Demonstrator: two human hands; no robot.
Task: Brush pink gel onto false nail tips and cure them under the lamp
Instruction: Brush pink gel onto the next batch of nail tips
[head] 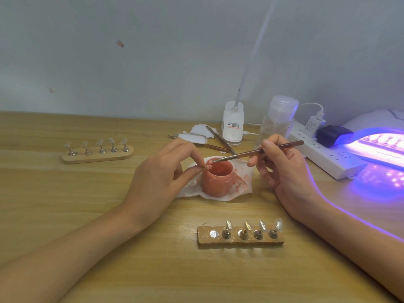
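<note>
My left hand (pixel 161 178) pinches a small nail tip (pixel 208 166) on its metal stand, held just over the rim of the open pink gel jar (pixel 216 179). My right hand (pixel 282 171) grips a thin brown brush (pixel 258 152), and its bristle end touches that nail tip. In front of me lies a wooden holder (pixel 240 236) with several clear nail tips on stands and one vacant magnet at its left end. The curing lamp (pixel 380 143) glows violet at the right, with another row of tips inside it.
A second wooden holder (pixel 98 153) with several tips sits at the left. The jar stands on a stained paper towel (pixel 238 189). Behind are spare brushes (pixel 220 141), white pads, a clip-lamp base (pixel 233 123), a clear bottle (pixel 278 120) and a white power strip (pixel 323 154).
</note>
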